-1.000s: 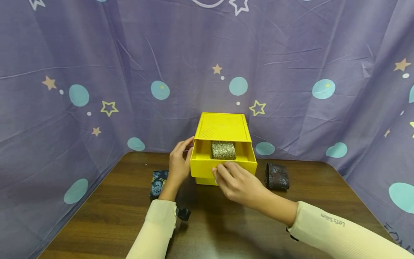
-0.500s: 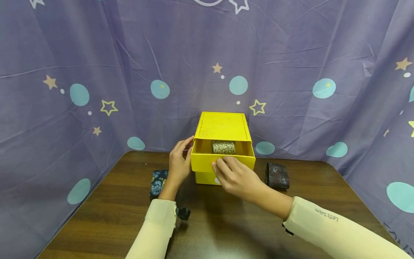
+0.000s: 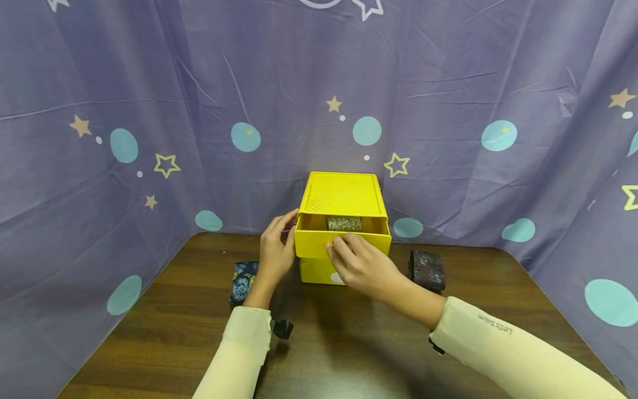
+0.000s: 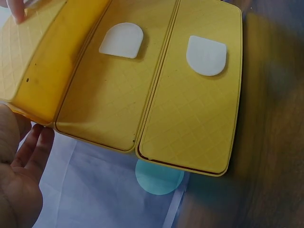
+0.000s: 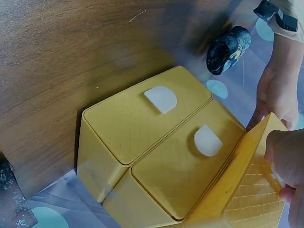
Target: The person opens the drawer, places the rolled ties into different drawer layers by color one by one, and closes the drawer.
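Note:
A yellow drawer unit (image 3: 344, 194) stands at the back of the table, its top drawer (image 3: 311, 244) partly pulled out. Inside that drawer lies a roll of speckled, patterned cloth (image 3: 344, 224), partly hidden by the drawer front. My right hand (image 3: 364, 269) pinches the white handle (image 5: 277, 175) of this drawer between thumb and fingers; the hand covers most of it. Fairly straight fingers of my left hand (image 3: 276, 249) rest against the unit's left side. Two lower drawers with white handles (image 4: 122, 40) are closed in the left wrist view.
A dark blue flowered cloth roll (image 3: 244, 281) sits on the wooden table (image 3: 309, 343) beside my left forearm. To the right of the unit is a dark brown flowered roll (image 3: 427, 270). A purple curtain (image 3: 299, 72) hangs close behind.
The top drawer has slid further into the unit, with my right hand moving forward on its handle. Less of the speckled roll shows. My left hand has stayed in place.

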`<state>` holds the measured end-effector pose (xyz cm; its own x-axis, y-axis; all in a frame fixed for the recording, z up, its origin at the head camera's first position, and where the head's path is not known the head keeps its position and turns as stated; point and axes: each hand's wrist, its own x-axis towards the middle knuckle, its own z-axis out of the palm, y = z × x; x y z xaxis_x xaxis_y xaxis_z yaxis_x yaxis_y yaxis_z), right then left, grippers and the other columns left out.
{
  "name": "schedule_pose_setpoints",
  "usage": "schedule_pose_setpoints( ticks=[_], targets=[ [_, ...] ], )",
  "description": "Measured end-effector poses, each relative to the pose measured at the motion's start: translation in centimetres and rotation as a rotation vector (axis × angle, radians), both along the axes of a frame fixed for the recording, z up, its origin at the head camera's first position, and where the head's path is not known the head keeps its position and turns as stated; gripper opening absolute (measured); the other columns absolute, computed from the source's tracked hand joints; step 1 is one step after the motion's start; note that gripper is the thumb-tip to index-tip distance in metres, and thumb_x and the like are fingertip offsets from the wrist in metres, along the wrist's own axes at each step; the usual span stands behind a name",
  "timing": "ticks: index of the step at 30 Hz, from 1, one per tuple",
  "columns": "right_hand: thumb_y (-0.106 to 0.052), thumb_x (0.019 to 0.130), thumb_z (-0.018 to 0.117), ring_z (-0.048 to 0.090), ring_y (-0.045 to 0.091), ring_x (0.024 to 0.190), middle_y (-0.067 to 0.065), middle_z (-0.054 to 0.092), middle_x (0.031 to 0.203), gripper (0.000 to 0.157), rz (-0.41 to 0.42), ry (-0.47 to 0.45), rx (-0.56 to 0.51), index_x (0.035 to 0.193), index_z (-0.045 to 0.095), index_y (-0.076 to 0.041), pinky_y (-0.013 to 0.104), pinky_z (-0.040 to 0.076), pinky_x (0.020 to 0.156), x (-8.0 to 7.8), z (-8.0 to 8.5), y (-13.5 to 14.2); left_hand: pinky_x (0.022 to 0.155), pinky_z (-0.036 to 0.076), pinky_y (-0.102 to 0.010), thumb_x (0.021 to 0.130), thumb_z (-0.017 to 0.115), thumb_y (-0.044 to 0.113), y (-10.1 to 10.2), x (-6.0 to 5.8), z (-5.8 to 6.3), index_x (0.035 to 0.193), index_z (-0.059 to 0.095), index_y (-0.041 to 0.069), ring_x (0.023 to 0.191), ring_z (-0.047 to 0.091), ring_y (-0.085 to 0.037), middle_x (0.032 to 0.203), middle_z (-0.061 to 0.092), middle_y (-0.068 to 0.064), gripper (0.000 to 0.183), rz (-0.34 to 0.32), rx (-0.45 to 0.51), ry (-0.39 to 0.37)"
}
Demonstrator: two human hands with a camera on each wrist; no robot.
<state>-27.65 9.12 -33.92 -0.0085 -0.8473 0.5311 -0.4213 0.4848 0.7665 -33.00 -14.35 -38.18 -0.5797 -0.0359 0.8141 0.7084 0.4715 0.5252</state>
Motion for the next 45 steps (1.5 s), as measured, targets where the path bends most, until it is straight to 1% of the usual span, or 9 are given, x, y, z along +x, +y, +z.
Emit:
schedule_pose_setpoints(
  ticks=[5,10,13,16,25,30,38,42,45],
  targets=[
    [0.003,0.108,0.039,0.058,0.028,0.087,0.015,0.059,0.098,0.031,-0.023,0.020,0.014,0.117,0.069,0.007,0.030,0.054,0.076,-0.6,0.0,0.0,0.084,0.060,-0.040,0.101,0.061,0.001,0.0,0.0,0.1,0.137,0.065,0.005,0.101,0.068,-0.029,0.115,0.067,-0.015,0.037,-0.007,0.007,0.006],
    [-0.002,0.109,0.040,0.058,0.028,0.085,0.015,0.060,0.097,0.032,0.002,0.029,0.001,0.114,0.070,0.006,0.030,0.055,0.074,-1.3,0.1,0.0,0.084,0.060,-0.042,0.100,0.062,0.000,0.0,-0.1,0.0,0.136,0.065,0.003,0.100,0.068,-0.029,0.114,0.068,-0.016,0.036,-0.008,0.007,0.023],
    [-0.005,0.109,0.041,0.057,0.027,0.083,0.014,0.059,0.095,0.032,0.011,0.028,-0.011,0.113,0.071,0.006,0.030,0.054,0.072,-1.6,0.2,-0.1,0.084,0.060,-0.041,0.100,0.062,0.000,-0.1,-0.2,0.0,0.137,0.065,0.004,0.100,0.068,-0.028,0.114,0.068,-0.015,0.037,-0.009,0.011,0.017],
    [-0.003,0.109,0.041,0.056,0.027,0.082,0.014,0.059,0.094,0.032,0.010,0.029,-0.010,0.113,0.071,0.006,0.030,0.053,0.071,-1.9,0.3,-0.1,0.084,0.060,-0.041,0.100,0.062,0.001,-0.1,-0.2,-0.1,0.137,0.065,0.006,0.101,0.068,-0.028,0.115,0.067,-0.015,0.038,-0.014,0.015,0.009],
    [0.000,0.109,0.037,0.056,0.027,0.082,0.014,0.057,0.093,0.036,-0.021,-0.006,-0.001,0.115,0.071,0.006,0.030,0.052,0.070,-2.6,0.3,-0.1,0.084,0.060,-0.040,0.100,0.061,-0.001,-0.1,-0.2,-0.1,0.137,0.065,0.005,0.101,0.068,-0.028,0.115,0.067,-0.015,0.037,-0.010,0.012,0.004],
    [-0.001,0.109,0.037,0.056,0.026,0.082,0.013,0.058,0.093,0.035,-0.040,-0.025,-0.004,0.116,0.071,0.006,0.030,0.052,0.072,-3.0,0.3,-0.2,0.085,0.059,-0.041,0.101,0.061,0.000,-0.1,-0.3,-0.1,0.137,0.065,0.004,0.102,0.067,-0.028,0.115,0.067,-0.015,0.036,-0.018,0.018,-0.001],
    [0.001,0.109,0.036,0.056,0.027,0.082,0.013,0.059,0.094,0.036,-0.033,-0.020,-0.013,0.116,0.072,0.005,0.031,0.053,0.072,-3.5,0.2,-0.2,0.085,0.059,-0.045,0.101,0.060,-0.001,-0.1,-0.2,-0.1,0.137,0.064,0.003,0.102,0.067,-0.030,0.116,0.067,-0.016,0.036,-0.026,0.020,-0.002],
    [0.001,0.109,0.038,0.056,0.027,0.081,0.014,0.060,0.094,0.036,-0.032,-0.018,-0.018,0.116,0.072,0.005,0.030,0.053,0.071,-3.7,0.3,-0.2,0.084,0.059,-0.043,0.101,0.061,-0.001,-0.1,-0.3,-0.1,0.137,0.064,0.002,0.101,0.067,-0.029,0.115,0.067,-0.015,0.036,-0.021,0.019,-0.001],
    [0.000,0.108,0.042,0.056,0.027,0.080,0.015,0.061,0.095,0.031,-0.025,-0.017,-0.027,0.115,0.073,0.005,0.031,0.054,0.071,-3.8,0.3,-0.2,0.084,0.059,-0.042,0.101,0.061,0.000,-0.1,-0.3,-0.1,0.137,0.064,0.002,0.102,0.067,-0.028,0.115,0.067,-0.015,0.036,-0.022,0.019,-0.003]
  ],
)
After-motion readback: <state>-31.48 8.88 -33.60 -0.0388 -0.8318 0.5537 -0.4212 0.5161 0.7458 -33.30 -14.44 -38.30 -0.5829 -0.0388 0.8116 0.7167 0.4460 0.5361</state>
